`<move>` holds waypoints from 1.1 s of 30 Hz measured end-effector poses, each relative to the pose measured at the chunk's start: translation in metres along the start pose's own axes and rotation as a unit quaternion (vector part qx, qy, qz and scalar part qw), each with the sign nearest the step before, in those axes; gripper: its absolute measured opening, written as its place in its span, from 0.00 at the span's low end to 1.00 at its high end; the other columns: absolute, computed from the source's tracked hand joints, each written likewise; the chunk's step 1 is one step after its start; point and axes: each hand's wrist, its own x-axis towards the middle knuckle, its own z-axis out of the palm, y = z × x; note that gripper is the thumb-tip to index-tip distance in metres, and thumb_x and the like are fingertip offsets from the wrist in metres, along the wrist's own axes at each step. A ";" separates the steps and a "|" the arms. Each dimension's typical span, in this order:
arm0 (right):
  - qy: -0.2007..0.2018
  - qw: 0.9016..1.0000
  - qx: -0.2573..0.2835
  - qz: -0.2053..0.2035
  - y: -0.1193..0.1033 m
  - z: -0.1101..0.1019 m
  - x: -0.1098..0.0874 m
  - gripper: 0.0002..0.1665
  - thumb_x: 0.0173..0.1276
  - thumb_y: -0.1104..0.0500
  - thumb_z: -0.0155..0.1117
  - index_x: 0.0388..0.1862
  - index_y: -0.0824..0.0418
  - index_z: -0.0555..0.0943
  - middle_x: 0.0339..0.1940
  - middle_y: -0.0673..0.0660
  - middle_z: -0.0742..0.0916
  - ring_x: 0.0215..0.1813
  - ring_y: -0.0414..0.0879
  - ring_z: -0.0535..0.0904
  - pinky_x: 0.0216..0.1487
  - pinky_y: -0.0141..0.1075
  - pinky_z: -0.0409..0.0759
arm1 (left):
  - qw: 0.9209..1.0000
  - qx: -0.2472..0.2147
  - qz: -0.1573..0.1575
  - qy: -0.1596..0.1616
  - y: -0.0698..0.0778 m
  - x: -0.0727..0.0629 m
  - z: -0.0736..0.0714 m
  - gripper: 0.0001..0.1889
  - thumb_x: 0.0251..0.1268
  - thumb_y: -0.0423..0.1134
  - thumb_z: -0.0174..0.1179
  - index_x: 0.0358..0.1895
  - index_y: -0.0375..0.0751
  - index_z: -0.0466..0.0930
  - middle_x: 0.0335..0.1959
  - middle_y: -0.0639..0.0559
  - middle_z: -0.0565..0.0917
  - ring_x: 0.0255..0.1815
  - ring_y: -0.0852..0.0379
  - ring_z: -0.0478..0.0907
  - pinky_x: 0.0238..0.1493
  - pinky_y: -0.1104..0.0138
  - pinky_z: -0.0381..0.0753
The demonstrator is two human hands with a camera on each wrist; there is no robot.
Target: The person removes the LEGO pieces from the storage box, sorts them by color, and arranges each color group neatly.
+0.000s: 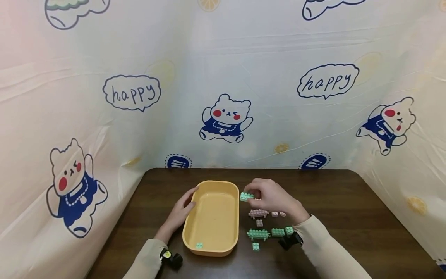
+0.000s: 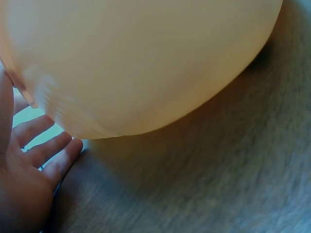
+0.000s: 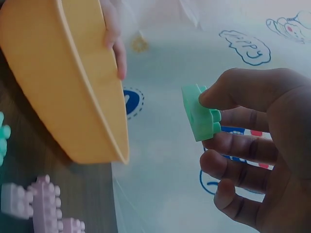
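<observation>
A yellow plastic tub [image 1: 210, 248] stands on the table, with one small green block [image 1: 199, 245] in its near left corner. At its left side my left hand [image 1: 181, 208] holds the rim; in the left wrist view, fingers touch the tub's outer wall. My right hand [image 1: 270, 195] pinches a green toy building block [image 3: 198, 112] between thumb and fingers, raised just right of the tub. Below that hand lie a studded pink piece [image 1: 258, 213] and small pink blocks [image 1: 259, 223]. Nearer to me are a long green piece [image 1: 258, 234] and several green blocks [image 1: 277, 232].
The dark wooden table [image 1: 334, 217] reaches back to a printed curtain [image 1: 271, 77], which also hangs on both sides. Small wrist cameras [image 1: 290, 240] sit on both sleeves.
</observation>
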 end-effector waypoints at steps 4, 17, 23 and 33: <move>0.001 1.000 -0.013 0.007 0.005 -0.004 -0.009 0.12 0.60 0.55 0.66 0.44 0.51 0.85 0.30 0.47 0.81 0.28 0.39 0.74 0.28 0.28 0.74 | 1.000 0.001 -0.010 -0.001 0.000 0.001 0.000 0.26 0.73 0.36 0.49 0.71 0.61 0.64 0.75 0.50 0.63 0.72 0.45 0.64 0.65 0.47 0.70; -0.018 0.999 -0.001 0.033 0.016 -0.002 -0.041 0.13 0.61 0.57 0.68 0.46 0.51 0.85 0.31 0.45 0.81 0.28 0.37 0.74 0.28 0.27 0.75 | 1.000 0.003 -0.008 0.003 0.002 0.000 0.001 0.26 0.73 0.35 0.49 0.71 0.60 0.64 0.75 0.49 0.63 0.72 0.45 0.63 0.66 0.46 0.69; -0.011 1.000 -0.009 0.012 0.021 0.006 -0.057 0.14 0.59 0.58 0.69 0.45 0.51 0.86 0.32 0.43 0.81 0.27 0.35 0.74 0.28 0.26 0.74 | 1.000 0.005 -0.004 0.000 0.001 -0.003 0.001 0.27 0.73 0.35 0.49 0.72 0.59 0.63 0.75 0.48 0.63 0.72 0.44 0.64 0.65 0.46 0.70; -0.033 0.999 -0.007 0.013 0.024 0.022 -0.083 0.13 0.57 0.59 0.71 0.43 0.52 0.86 0.30 0.44 0.81 0.25 0.33 0.71 0.25 0.25 0.69 | 1.000 0.004 -0.018 -0.005 0.000 0.000 -0.001 0.26 0.74 0.37 0.49 0.72 0.61 0.63 0.76 0.50 0.61 0.74 0.46 0.60 0.68 0.46 0.66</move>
